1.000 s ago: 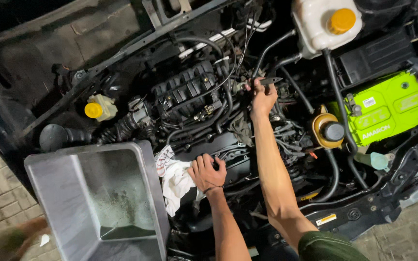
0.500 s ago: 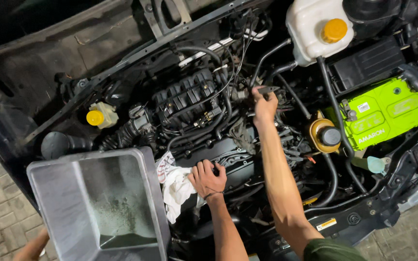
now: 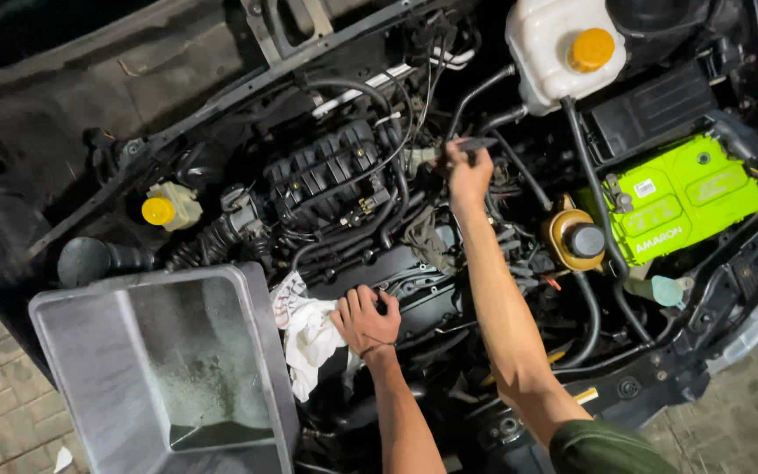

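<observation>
— Right hand (image 3: 467, 174)?
— Just right of the black ribbed manifold (image 3: 326, 175), arm stretched out, fingers pinched shut on a small dark part (image 3: 477, 142) among the hoses and wires.
— Left hand (image 3: 366, 320)?
— On the near side of the manifold, knuckles bent, pressed on the black engine cover (image 3: 423, 294) and touching the white rag (image 3: 309, 338). Too dim there to tell whether gripping an edge or only bracing.
— Step in hand, then?
— By the look of it, working that dark part loose or home, with the left as a prop.
— And the next move?
— Calls for a firm pinch, a straight pull or push, and care for the thin wires alongside.
— Anything else close?
— Grey tub (image 3: 160, 377) near and left of the manifold; green battery (image 3: 686, 197) well to its right.
</observation>
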